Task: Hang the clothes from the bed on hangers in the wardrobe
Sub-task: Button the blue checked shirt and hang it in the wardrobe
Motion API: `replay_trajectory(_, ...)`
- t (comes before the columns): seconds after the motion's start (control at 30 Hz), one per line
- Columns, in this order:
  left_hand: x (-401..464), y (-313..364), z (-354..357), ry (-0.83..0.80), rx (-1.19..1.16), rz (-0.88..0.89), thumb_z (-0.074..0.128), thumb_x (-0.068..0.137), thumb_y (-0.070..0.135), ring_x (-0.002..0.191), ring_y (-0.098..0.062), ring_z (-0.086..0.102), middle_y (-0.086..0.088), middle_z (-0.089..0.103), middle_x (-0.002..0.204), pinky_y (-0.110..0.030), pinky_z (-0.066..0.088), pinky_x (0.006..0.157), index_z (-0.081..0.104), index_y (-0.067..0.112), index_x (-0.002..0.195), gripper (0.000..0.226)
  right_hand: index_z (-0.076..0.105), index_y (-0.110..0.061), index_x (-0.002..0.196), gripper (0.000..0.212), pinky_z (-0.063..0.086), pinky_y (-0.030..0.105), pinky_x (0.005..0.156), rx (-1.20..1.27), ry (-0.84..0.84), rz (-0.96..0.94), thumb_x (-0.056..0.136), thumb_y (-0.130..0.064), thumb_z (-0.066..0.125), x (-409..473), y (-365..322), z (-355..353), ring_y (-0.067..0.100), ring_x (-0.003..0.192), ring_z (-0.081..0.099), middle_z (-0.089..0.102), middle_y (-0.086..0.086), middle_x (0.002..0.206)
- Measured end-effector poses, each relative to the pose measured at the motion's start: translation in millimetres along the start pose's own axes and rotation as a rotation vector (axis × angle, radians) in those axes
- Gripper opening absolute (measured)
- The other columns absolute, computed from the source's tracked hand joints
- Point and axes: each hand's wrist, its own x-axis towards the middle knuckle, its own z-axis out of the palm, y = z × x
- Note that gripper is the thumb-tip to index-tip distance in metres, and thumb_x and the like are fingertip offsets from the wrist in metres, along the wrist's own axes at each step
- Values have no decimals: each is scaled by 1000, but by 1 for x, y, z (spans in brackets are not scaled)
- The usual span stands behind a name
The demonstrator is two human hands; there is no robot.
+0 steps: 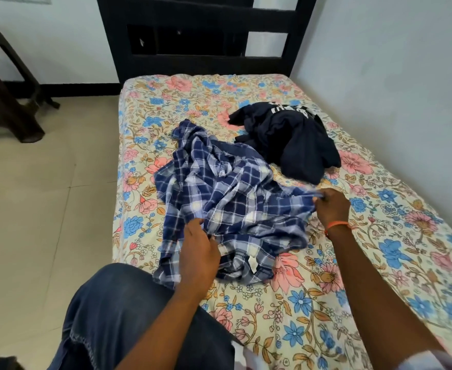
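— Far along? 
— Barely begun, judging by the bed (pixel 379 263). Two garments lying on the flowered sheet, none on a hanger.
— Which two?
— Checked shirt (pixel 227 198), blue and white, crumpled across the near middle of the mattress. Dark top (pixel 291 142) with white lettering, bunched just beyond it toward the wall side, touching or nearly touching the shirt's far edge.
— And the hands?
— Set apart, both on the shirt. Left hand (pixel 198 247) gripping a fold at the near left edge; right hand (pixel 331 206) pinching the cloth at the right edge, orange thread round the wrist. Looks like gathering or spreading the shirt before lifting; hard to say which.
— Left to do?
— Nearly everything: lifting the shirt, getting it on a hanger, hanging it, then the same for the dark top.
— Anything not showing?
— No wardrobe, no hangers anywhere in view. Fingertips of both hands mostly buried in cloth, so exact grip unclear. Lettering on the dark top folded, unreadable. Collar and sleeves of the shirt lost in the creases. Dark chair (pixel 3 84) at the left cut off by the edge; headboard (pixel 192 36) cut off at the top.
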Motion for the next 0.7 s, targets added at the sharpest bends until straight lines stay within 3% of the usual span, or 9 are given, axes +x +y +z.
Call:
replay_trajectory(0.07,-2,3,0,14,77,23,58,93,6,87,-14,48,-6,45,127,-31,45,67,37,12,136,49,67,0,118,33,49,44,93,-41,-98,33,86,-5,65,-9,1,9,42,110,59,60,24,123)
replay_trajectory(0.13,-1,5,0,39,118,45,57,91,2,93,-17,47,-7,43,126,-37,49,74,37,12,135,50,69,-6,115,31,50,41,94,-26,-105,-135,85,-10,70,-26,-7,20,35,107,59,58,17,121)
replay_trajectory(0.2,0,7,2,55,157,72,57,89,0,97,-20,48,-7,42,125,-41,51,78,37,12,134,51,69,-6,107,20,51,27,85,165,-248,-276,91,-18,69,-51,-26,26,20,94,63,64,10,106)
replay_trajectory(0.3,-1,11,1,36,179,96,54,91,3,89,-20,50,-6,45,122,-38,49,69,41,14,131,43,62,-9,84,37,50,24,58,231,-640,-278,90,-45,68,-77,-52,42,11,61,60,64,3,74)
replay_trajectory(0.4,-2,7,0,-4,149,88,52,98,15,77,-13,47,-2,51,111,-23,34,57,49,15,119,21,62,-5,85,35,51,30,60,328,-593,-216,87,-38,72,-76,-59,62,23,66,62,66,8,78)
replay_trajectory(0.47,0,3,-1,5,112,86,51,99,17,70,-12,49,-1,57,97,-21,29,51,52,18,98,2,67,-7,96,24,54,34,69,673,-575,40,86,-27,74,-61,-62,57,30,74,63,69,11,90)
replay_trajectory(0.57,5,5,3,-19,39,85,52,100,22,60,-8,50,2,58,79,-22,30,50,49,24,80,19,69,0,97,26,50,55,95,1080,-573,334,83,-21,74,-25,-57,29,39,91,63,68,18,94)
replay_trajectory(0.63,5,18,7,-58,6,120,50,101,23,56,-9,47,3,55,75,-22,31,49,47,25,77,24,69,1,92,19,50,58,95,1132,-558,311,84,-16,72,-9,-59,5,35,89,66,68,19,93)
replay_trajectory(0.7,4,34,12,-84,31,178,49,101,24,58,-10,47,4,55,74,-23,33,51,48,23,77,23,66,8,103,23,52,54,91,1126,-469,223,89,-10,66,-3,-68,-19,34,90,67,67,23,100)
